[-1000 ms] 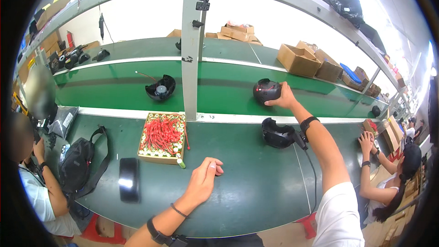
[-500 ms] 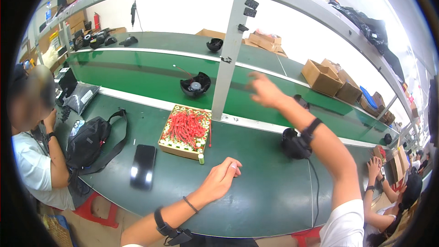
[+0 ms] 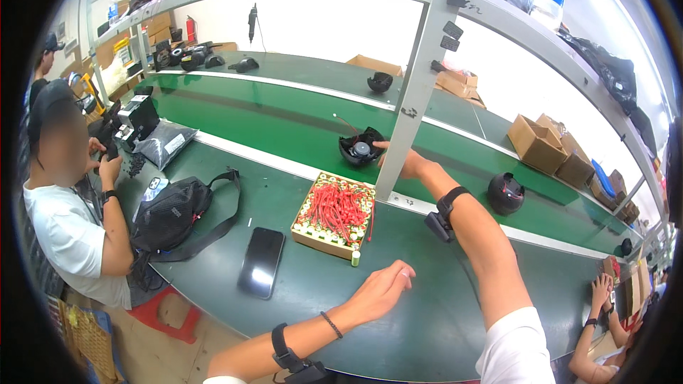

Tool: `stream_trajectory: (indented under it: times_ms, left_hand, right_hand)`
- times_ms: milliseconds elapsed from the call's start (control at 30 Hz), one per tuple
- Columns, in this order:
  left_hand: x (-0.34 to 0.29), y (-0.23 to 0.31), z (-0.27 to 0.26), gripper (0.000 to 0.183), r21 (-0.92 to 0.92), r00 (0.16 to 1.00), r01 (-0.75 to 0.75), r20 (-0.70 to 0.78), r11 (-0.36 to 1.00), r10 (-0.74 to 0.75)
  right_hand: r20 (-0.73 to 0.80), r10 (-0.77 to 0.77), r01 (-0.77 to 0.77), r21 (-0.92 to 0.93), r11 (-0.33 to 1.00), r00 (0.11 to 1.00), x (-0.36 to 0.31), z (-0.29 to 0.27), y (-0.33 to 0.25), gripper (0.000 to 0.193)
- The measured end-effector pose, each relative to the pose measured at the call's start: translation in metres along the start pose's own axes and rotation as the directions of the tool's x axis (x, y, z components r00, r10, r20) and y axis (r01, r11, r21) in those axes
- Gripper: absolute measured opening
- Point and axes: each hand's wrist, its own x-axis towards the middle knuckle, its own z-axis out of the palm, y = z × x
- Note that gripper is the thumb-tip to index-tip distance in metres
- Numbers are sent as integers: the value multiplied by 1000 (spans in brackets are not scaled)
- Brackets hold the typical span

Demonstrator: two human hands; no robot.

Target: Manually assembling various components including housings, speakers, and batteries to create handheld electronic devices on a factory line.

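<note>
My right hand (image 3: 413,164) reaches past the metal post to a black half-shell (image 3: 353,159) with a round grey part inside and a thin wire sticking up. One outstretched finger lies at the shell's right rim, and the fingers seem to grip there, though the post hides part of the hand. My left hand (image 3: 385,289) hovers low over the table with its fingers curled together; nothing shows in it. Beyond it stands a box (image 3: 324,243) of greenish cylindrical cells with red wires (image 3: 337,208) heaped on top. One loose green cell (image 3: 355,258) stands beside the box.
The metal post (image 3: 420,92) rises close to my right hand. A black round shell (image 3: 506,193) sits farther right on the green belt (image 3: 263,117). A phone (image 3: 261,263) and a black bag (image 3: 174,215) lie left, near a seated person (image 3: 78,227). Cardboard boxes (image 3: 541,144) stand back right.
My right hand has moved left and down from above the belt to the half-shell's rim. My left hand stays curled over the table. The view has shifted left.
</note>
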Motion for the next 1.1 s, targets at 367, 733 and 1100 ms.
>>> stream_trajectory:
  times_ms: [367, 733, 1100]
  left_hand:
    - [1, -8, -4, 34, -11, 999, 15, -31, 1000, -15]
    - [-3, 20, -4, 68, -678, 959, 284, 197, 678, -205]
    - [-8, 32, -15, 40, -780, 980, 197, 171, 594, -100]
  right_hand:
    - [-87, 366, -359, -499, 789, 926, -55, -72, -76, 20]
    - [-40, 129, -135, -301, 944, 991, -243, -118, -272, 15]
    - [-529, 675, -19, 780, 626, 514, -252, -81, -262, 27]
